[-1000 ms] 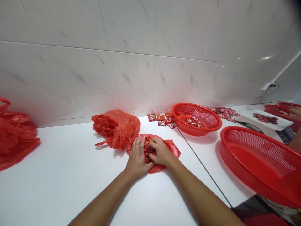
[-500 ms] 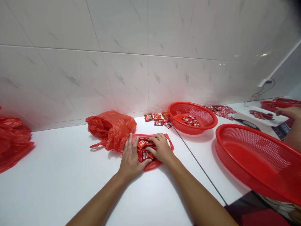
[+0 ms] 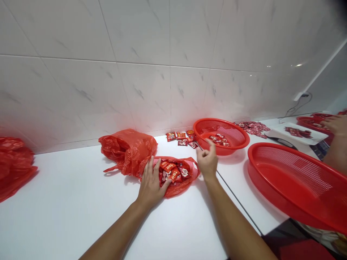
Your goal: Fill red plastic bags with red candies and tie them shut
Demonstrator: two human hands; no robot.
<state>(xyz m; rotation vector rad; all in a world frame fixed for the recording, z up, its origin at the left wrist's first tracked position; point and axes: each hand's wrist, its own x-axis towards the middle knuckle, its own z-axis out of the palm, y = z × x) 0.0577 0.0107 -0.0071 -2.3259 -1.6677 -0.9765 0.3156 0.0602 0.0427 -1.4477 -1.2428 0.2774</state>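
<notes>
Right hand [image 3: 207, 160] lifted, left hand [image 3: 151, 182] hiding packets [image 3: 173, 172]

Glossy grey-veined white wall tiles [image 3: 135, 79] rise behind a white countertop [image 3: 62, 202].

A crumpled red plastic bag [image 3: 177, 191] lies flat on the white counter [image 3: 67, 213], its mouth spread open around a loose heap of shiny red candy packets [image 3: 172, 172].

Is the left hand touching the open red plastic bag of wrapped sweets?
Touching. The head view shows the left hand with its fingers pressed onto the near edge of the open red plastic bag.
</notes>
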